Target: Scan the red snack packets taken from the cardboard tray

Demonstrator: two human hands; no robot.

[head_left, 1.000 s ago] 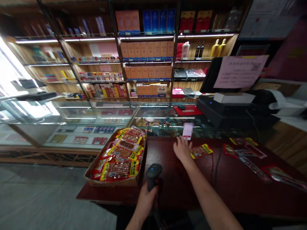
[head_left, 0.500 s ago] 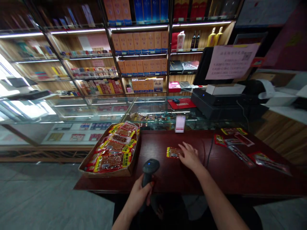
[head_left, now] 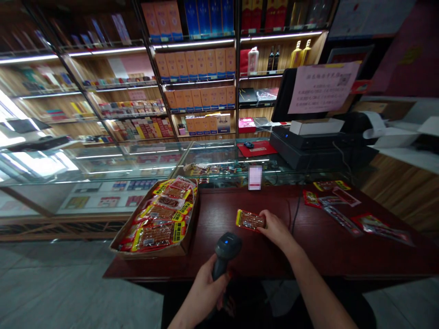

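My left hand is wrapped round the handle of a dark barcode scanner, its head upright over the front of the brown table. Between thumb and fingers of my right hand is the right end of a snack packet, clear with red and yellow printing. The packet seems slightly tilted above the tabletop, just beyond the scanner's head. To the left stands an open cardboard box heaped with similar snack packets.
Several other packets lie on the table's right side, near a dark cable. Behind are a glass display counter, a mouse on a red mat, a monitor and a black cash drawer.
My right hand has closed on the snack packet's right end and turned and raised it slightly. The scanner in my left hand has moved right, towards the packet.
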